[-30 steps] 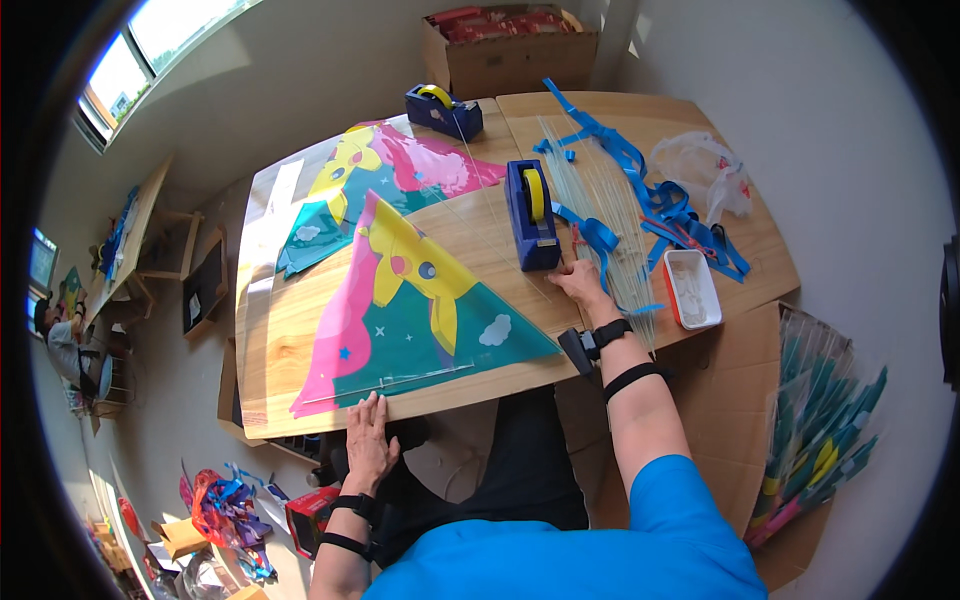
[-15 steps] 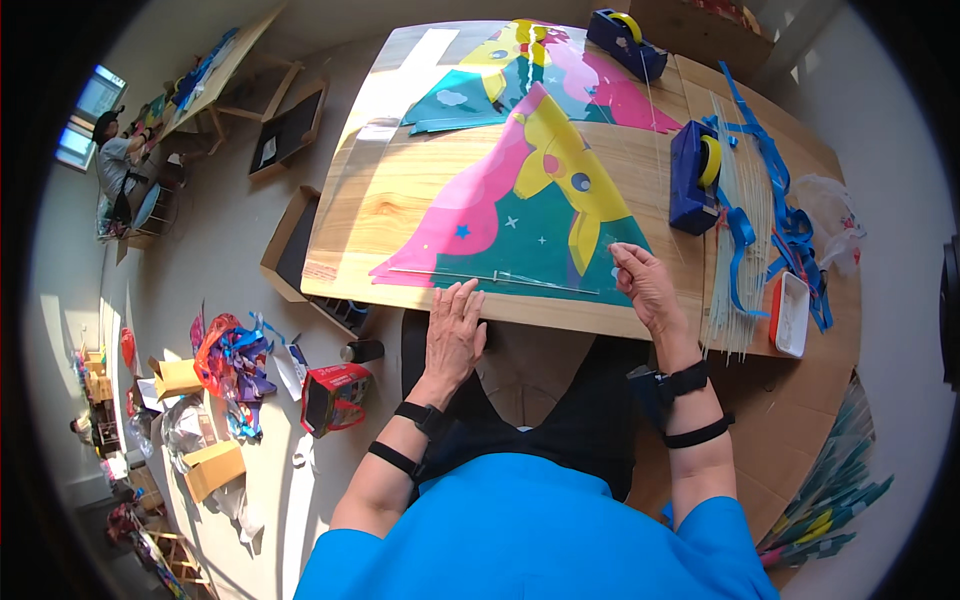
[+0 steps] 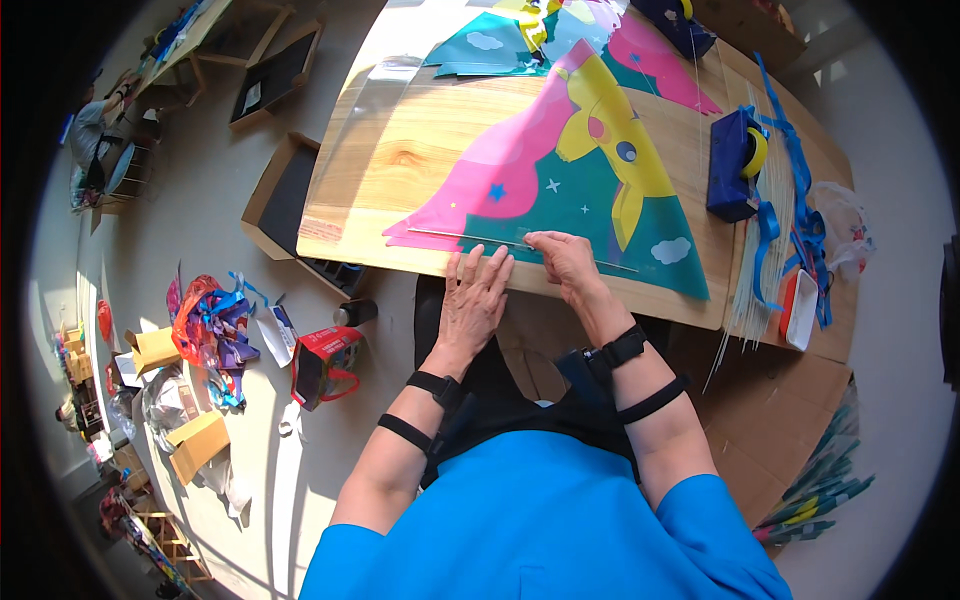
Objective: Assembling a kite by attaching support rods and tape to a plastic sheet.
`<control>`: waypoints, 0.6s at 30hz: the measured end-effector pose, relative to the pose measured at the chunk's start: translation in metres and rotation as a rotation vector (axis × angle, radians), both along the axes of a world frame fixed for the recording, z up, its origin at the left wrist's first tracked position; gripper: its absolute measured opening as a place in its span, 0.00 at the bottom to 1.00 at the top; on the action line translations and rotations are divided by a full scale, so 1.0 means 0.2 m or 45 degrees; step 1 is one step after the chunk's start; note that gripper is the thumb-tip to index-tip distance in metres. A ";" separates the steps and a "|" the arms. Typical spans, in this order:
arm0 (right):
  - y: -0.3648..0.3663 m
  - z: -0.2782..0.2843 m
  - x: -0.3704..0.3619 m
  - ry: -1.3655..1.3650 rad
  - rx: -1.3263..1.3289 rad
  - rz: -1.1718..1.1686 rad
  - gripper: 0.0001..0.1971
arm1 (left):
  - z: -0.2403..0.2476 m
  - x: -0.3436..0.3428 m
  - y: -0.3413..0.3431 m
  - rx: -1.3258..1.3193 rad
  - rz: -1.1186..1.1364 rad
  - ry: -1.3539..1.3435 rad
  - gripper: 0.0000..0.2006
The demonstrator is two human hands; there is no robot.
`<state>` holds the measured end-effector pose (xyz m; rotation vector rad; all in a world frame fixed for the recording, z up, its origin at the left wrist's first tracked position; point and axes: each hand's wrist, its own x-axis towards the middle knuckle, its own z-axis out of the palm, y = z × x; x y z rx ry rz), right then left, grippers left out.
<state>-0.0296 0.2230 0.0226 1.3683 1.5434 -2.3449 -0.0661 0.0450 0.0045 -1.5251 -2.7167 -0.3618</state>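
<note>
A triangular printed sheet (image 3: 600,200), pink, green and yellow like a kite sail, lies flat on the wooden table. Along its lower edge runs a thin pale rod (image 3: 608,263). My left hand (image 3: 476,300) rests flat on the sheet's near edge, fingers slightly apart, just below the rod. Beside it, my right hand (image 3: 566,262) has thumb and forefinger pinched together over the rod's middle. A small clear bit, looking like tape, shows at those fingertips; its exact shape is hard to make out.
More printed sheets (image 3: 490,50) lie at the table's far side. On the right are a blue tape dispenser (image 3: 730,165), another dispenser (image 3: 680,28), blue ribbon (image 3: 768,250), thin pale rods (image 3: 752,290) and a red-and-white box (image 3: 800,310). Open cartons (image 3: 268,205) stand on the floor left.
My right hand has moved left from the sheet's right side to the rod's middle, still pinched. My left hand stays at the near edge. The whole view has shifted slightly.
</note>
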 end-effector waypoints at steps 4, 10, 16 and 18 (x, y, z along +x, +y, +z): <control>-0.02 -0.09 0.01 -0.063 0.102 -0.023 0.06 | -0.01 -0.01 0.00 0.000 -0.006 0.005 0.31; -0.06 -0.11 0.00 -0.103 0.306 -0.005 0.09 | -0.01 -0.02 -0.01 0.039 -0.019 -0.013 0.31; -0.07 -0.20 0.00 -0.093 0.478 -0.045 0.09 | 0.00 -0.03 0.01 0.096 -0.023 -0.065 0.30; -0.07 -0.21 -0.01 -0.107 0.528 -0.035 0.09 | -0.01 -0.03 0.01 0.105 -0.021 -0.063 0.29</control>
